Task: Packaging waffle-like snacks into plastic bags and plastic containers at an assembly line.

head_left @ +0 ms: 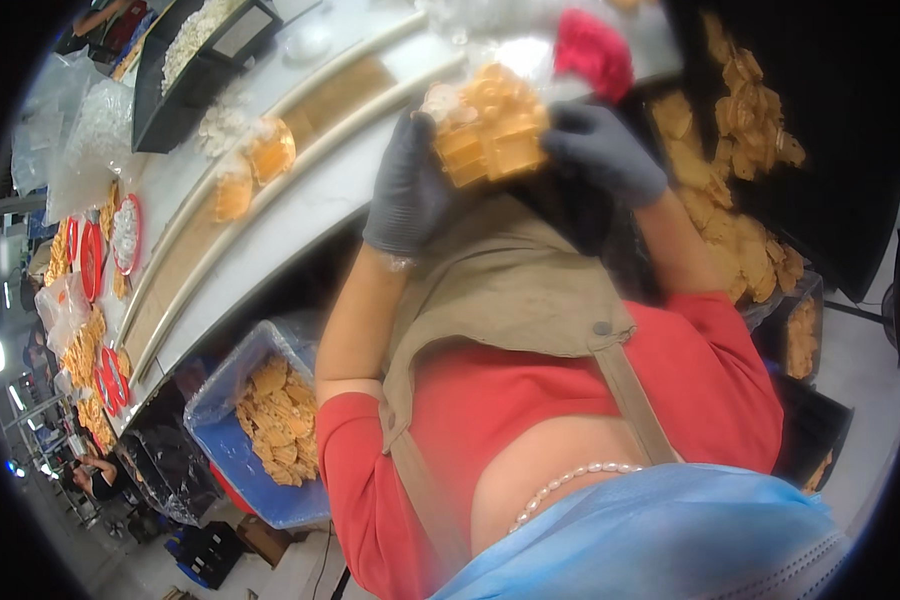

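Observation:
An orange tray-like moulded piece (490,150), with square compartments along its lower side, is up in front of my chest. My left hand (407,190), in a dark grey glove, is closed on its left edge. At its right edge my right hand (602,150), gloved the same, grips with bent fingers. Small whitish bits show by the left fingertips; blur hides what they are. Just beyond the right hand lies a bright pink bundle (592,55), beside shiny clear plastic.
A white-edged conveyor (310,165) carries orange pieces (270,150). Left of it stands a black bin (175,110) of small white parts. A blue lined bin (220,430) holds flat orange pieces below. More orange pieces (740,250) are heaped at right. People work at far left.

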`<state>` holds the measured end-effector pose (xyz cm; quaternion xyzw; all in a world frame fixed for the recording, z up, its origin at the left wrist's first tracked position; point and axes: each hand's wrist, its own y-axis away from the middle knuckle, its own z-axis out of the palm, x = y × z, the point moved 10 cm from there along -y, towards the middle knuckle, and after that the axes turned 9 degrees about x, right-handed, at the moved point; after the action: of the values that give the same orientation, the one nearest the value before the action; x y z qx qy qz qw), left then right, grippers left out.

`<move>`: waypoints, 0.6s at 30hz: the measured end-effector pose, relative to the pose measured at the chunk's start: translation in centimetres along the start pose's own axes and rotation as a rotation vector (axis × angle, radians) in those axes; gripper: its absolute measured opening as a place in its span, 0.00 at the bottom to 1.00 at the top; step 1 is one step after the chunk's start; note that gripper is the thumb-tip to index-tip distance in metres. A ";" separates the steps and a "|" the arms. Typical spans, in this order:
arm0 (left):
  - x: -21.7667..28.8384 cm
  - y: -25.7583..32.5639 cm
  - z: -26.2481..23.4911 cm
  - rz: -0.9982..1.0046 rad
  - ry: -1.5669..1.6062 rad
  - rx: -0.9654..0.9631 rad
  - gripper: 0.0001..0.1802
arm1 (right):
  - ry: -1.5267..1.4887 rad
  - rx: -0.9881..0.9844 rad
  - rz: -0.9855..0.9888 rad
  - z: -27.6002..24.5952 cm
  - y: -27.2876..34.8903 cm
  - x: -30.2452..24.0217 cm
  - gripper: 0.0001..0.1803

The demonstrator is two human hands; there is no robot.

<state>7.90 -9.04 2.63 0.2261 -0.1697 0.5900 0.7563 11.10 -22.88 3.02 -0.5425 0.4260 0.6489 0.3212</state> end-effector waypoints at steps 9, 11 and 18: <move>1.5 0.2 -1.0 0.180 -0.350 0.156 0.25 | 0.081 -0.053 0.100 0.0 -1.1 1.4 0.12; 1.9 0.3 -0.5 0.279 -0.630 0.086 0.23 | 0.076 -0.016 0.102 0.2 -0.4 1.5 0.12; 1.9 -0.3 0.8 0.130 -0.110 0.124 0.33 | 0.122 0.006 0.003 1.8 -2.2 0.6 0.13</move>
<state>8.69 -8.01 4.24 0.2930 -0.1885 0.6338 0.6906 12.14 -20.32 2.08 -0.5793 0.4474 0.6140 0.2954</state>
